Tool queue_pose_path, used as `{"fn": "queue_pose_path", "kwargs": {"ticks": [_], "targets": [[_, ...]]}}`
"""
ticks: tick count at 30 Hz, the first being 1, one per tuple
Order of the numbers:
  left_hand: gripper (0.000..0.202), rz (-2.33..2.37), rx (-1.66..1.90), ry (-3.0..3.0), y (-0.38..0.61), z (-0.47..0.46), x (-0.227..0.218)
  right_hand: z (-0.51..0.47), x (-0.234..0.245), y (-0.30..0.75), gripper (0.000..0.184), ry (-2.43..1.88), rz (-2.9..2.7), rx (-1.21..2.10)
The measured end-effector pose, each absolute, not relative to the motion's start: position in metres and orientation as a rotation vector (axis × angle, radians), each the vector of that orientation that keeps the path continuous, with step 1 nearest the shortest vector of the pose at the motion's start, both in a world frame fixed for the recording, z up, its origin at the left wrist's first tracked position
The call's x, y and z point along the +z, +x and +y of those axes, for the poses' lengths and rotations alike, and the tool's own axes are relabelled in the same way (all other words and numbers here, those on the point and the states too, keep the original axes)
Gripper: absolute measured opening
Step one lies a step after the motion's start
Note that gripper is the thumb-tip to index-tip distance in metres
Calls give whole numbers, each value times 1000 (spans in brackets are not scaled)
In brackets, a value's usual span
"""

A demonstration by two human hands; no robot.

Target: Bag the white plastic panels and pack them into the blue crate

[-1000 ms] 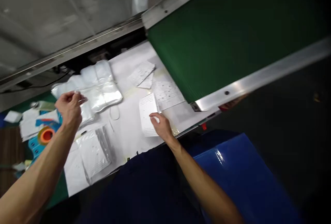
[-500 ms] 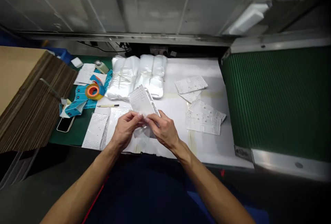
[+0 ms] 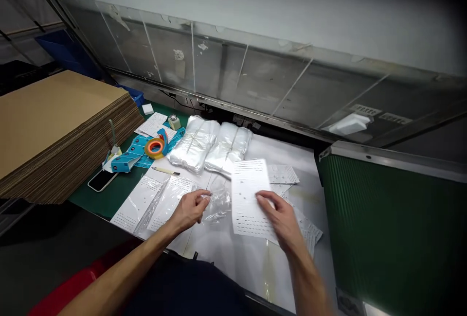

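Observation:
My left hand pinches the edge of a clear plastic bag that lies crumpled on the white table sheet. Just to its right, my right hand holds a white printed sheet by its lower right part, tilted up off the table. The bag and the sheet are apart, with a small gap between them. More printed sheets lie under and behind my right hand.
Two bundles of clear bags lie at the back. Bagged sheets lie left of my hands. A cardboard stack, a phone, orange tape and blue labels sit left. A green conveyor stands right.
Both hands held the sheet and bag together half a second ago. Now they have parted: left keeps the bag, right holds the sheet alone. The camera view has tilted up and leftward.

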State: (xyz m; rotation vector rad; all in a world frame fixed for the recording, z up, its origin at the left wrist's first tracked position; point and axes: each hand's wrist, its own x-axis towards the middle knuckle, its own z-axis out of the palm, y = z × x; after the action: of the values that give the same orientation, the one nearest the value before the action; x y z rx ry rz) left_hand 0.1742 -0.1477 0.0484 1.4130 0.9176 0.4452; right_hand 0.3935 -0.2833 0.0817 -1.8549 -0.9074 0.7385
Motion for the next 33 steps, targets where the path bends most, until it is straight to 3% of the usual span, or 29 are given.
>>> {"fn": "queue_pose_path", "kwargs": {"ticks": [3,9,14,18,20,28,33], "targets": [[30,925,522,1404,187,-143,47,-317,88,390,28,-1610,-459,905],[38,825,557,1274,198,-137,54,-330,62,301,29,-1132,-217,1457],[49,824,513,1177,183,-144,59,-320,42,282,37,-1083,69,1381],[43,879,547,1282,177,-172,61,-318,48,282,70,-1261,24,1235],[45,897,514,1151,173,-184,59,-318,52,280,75,-1351,-14,1149],[59,878,320,732,137,-197,42,-317,41,302,35,-1495,-428,1084],[66,897,321,633,132,-207,50,-314,33,305,20,-1512,-484,1182]]}}
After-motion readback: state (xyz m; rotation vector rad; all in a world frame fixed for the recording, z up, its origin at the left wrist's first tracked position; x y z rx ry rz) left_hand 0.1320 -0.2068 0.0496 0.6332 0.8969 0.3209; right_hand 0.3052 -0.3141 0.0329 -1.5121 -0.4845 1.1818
